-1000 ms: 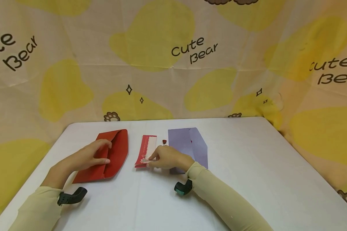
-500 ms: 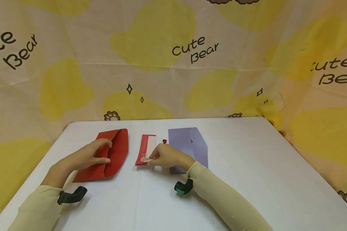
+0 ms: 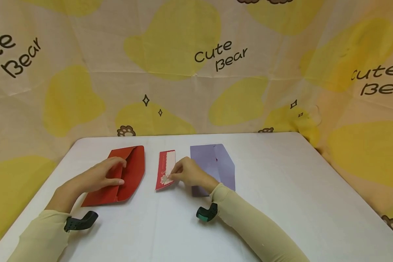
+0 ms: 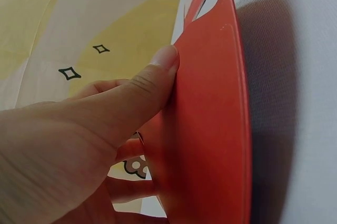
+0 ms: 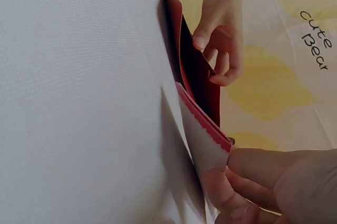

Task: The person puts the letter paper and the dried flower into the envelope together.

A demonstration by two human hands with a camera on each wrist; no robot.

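Note:
My left hand holds the pocket edge of a red envelope on the left of the table. In the left wrist view its thumb lies on the envelope's red paper, with the other fingers behind. My right hand pinches the lower right side of a red and white card with a flower print. The card stands tilted, its near end raised, between the two envelopes. From the right wrist, the card shows a red edge along its white face, and the gaping envelope lies beyond.
A lavender envelope lies right of the card, partly under my right hand and wrist. The white table extends to the right. A yellow-patterned cloth hangs along its back edge.
My right hand has shifted slightly up and away, lifting and tilting the card. The small dark red ornament beside it is now hidden. My left hand stays on the red envelope.

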